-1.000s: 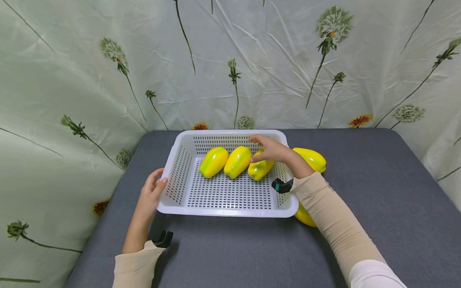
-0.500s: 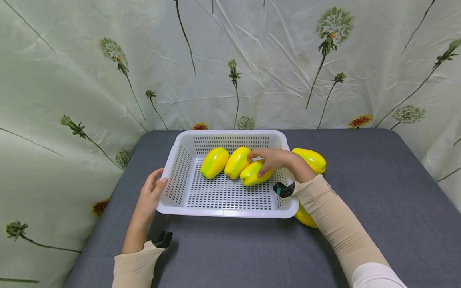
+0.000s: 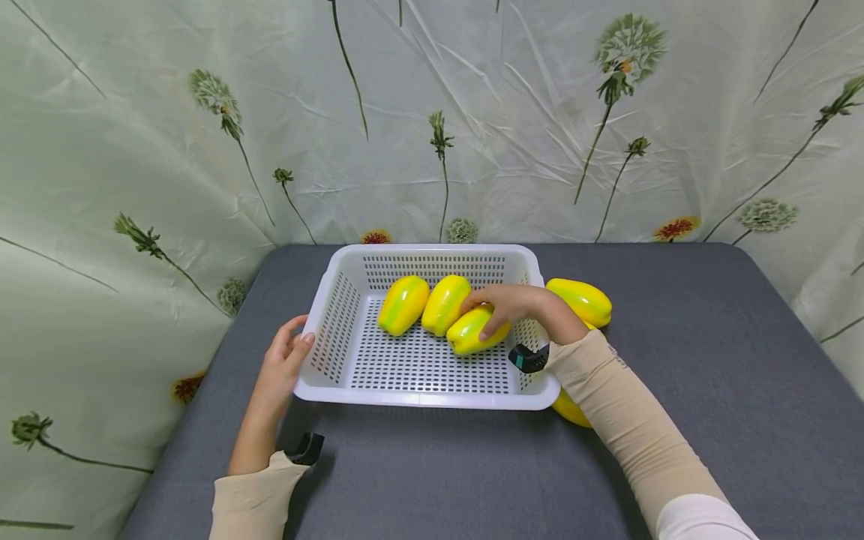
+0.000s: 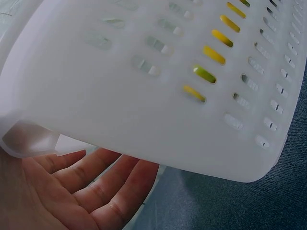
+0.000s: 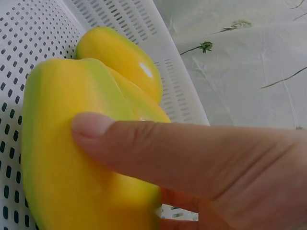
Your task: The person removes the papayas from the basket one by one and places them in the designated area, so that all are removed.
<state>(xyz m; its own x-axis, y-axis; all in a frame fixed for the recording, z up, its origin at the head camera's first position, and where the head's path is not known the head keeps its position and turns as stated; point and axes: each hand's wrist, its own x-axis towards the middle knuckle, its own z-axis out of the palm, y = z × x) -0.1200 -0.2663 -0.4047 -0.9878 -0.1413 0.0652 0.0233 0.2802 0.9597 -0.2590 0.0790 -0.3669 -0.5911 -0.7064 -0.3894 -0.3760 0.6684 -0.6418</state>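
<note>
No readable text, label, brand, number or sign in any view.

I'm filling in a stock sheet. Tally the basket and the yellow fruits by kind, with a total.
White basket: 1
Yellow fruits: 5 in view, 3 inside the basket and 2 outside it, on its right
Total: 6 in view; the right sleeve may hide more fruit.
</note>
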